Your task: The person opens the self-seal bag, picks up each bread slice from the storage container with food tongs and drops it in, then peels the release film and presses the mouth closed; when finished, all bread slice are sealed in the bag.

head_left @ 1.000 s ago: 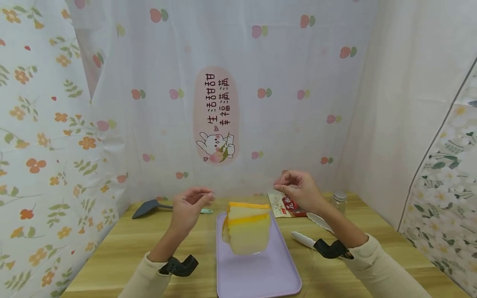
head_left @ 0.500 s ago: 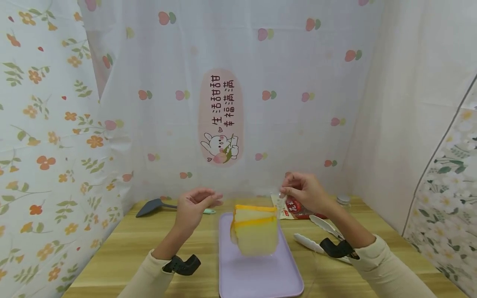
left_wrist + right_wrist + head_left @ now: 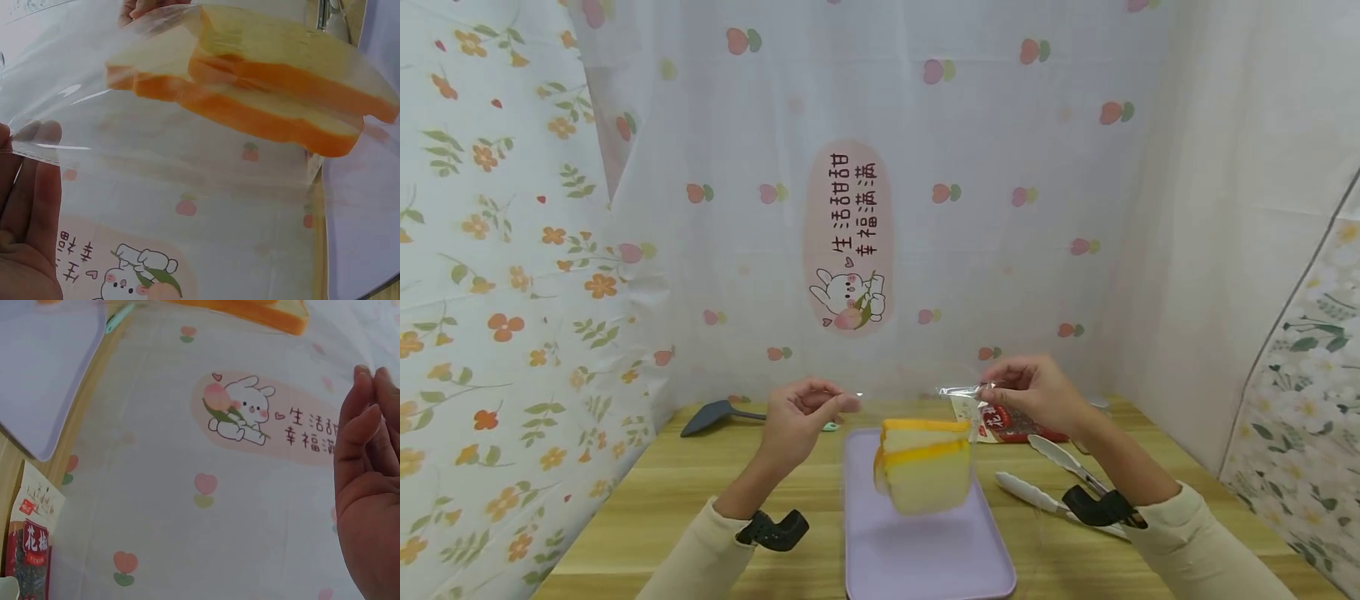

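Observation:
Two slices of bread point(image 3: 928, 486) with orange crusts hang inside a clear plastic bag point(image 3: 69, 94), overlapping each other. In the head view they are over the far half of a lilac tray point(image 3: 925, 562). My left hand point(image 3: 801, 421) pinches the bag's upper edge between thumb and fingers at the left. Opposite it, my right hand point(image 3: 1037, 392) pinches the same edge at the right, where the film gleams. The left wrist view shows the film stretched from the left fingertips across to the bread. Both hands are higher than the slices.
A grey spatula point(image 3: 707, 417) lies at the back left. Behind my right hand is a red and cream spice packet point(image 3: 1003, 423). White-tipped tongs point(image 3: 1030, 490) lie right of the tray, partly under my right wrist. A patterned cloth point(image 3: 1000, 250) hangs behind the table.
Both hands and the bagged bread have shifted slightly right together. A shiny strip of the bag's edge shows now beside my right fingers. The head view has turned a little.

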